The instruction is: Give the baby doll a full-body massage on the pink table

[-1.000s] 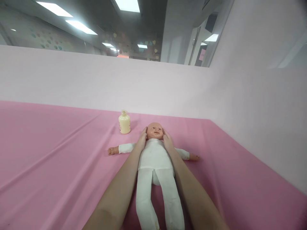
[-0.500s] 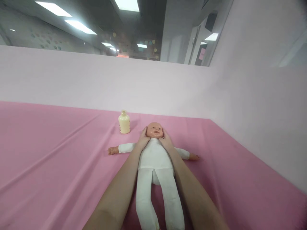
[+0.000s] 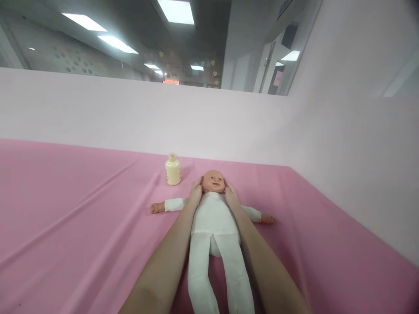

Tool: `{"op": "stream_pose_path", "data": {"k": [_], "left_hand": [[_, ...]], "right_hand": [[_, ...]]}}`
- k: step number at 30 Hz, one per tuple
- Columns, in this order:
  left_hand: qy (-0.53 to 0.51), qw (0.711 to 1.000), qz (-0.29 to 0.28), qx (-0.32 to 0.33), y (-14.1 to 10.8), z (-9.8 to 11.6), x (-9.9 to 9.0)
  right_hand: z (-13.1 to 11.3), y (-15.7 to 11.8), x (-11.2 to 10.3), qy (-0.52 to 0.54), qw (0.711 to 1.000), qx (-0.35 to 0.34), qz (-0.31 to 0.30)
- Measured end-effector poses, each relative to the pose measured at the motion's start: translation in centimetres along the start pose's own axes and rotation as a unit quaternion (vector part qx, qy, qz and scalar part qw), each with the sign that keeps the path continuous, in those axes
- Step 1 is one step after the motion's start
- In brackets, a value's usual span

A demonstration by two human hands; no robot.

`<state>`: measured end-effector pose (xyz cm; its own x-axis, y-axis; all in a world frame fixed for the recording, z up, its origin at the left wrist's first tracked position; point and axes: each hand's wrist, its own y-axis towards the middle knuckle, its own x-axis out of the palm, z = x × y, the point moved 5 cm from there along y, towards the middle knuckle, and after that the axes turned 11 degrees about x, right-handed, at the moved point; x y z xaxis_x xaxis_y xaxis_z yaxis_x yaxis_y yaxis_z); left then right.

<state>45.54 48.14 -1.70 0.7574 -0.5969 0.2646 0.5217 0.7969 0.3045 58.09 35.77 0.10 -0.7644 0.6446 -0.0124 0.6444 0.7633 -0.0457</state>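
A baby doll lies on its back, with a hard plastic head and a white cloth body. Its arms stretch out to both sides and its legs point toward me. My left hand cups the left side of the doll's head, fingers against the cheek and ear area. On the opposite side my right hand holds the head in the same way. The fingertips are partly hidden beside and behind the head. Beyond my left hand a pale yellow bottle stands upright, apart from the doll.
A pink cloth with several folds covers the surface under the doll. A white wall rises behind it, and another white wall runs along the right. Above the back wall is a glass window showing ceiling lights.
Both thumbs have shifted from the doll's neck and upper chest toward the sides of its head. The hands stay at the head. My view has tilted slightly; the doll and bottle have not moved.
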Motion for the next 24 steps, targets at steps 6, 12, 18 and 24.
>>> {"op": "stream_pose_path", "data": {"k": [6, 12, 18, 24], "left_hand": [[-0.119, 0.988, 0.094, 0.034, 2.0, 5.5, -4.7], [-0.226, 0.966, 0.071, 0.101, 3.3, 11.7, -9.0], [0.324, 0.903, 0.091, 0.269, 4.2, 16.6, -5.6], [0.703, 0.681, -0.027, 0.204, 9.2, 16.3, -5.8]], "right_hand": [[0.3, 0.1, -0.5, 0.0, 1.0, -0.004, 0.0], [0.4, -0.1, -0.4, 0.021, 1.0, -0.005, 0.002], [0.4, 0.0, -0.4, 0.03, 0.999, 0.035, -0.008], [0.3, 0.0, -0.2, 0.012, 1.0, 0.028, -0.003]]}}
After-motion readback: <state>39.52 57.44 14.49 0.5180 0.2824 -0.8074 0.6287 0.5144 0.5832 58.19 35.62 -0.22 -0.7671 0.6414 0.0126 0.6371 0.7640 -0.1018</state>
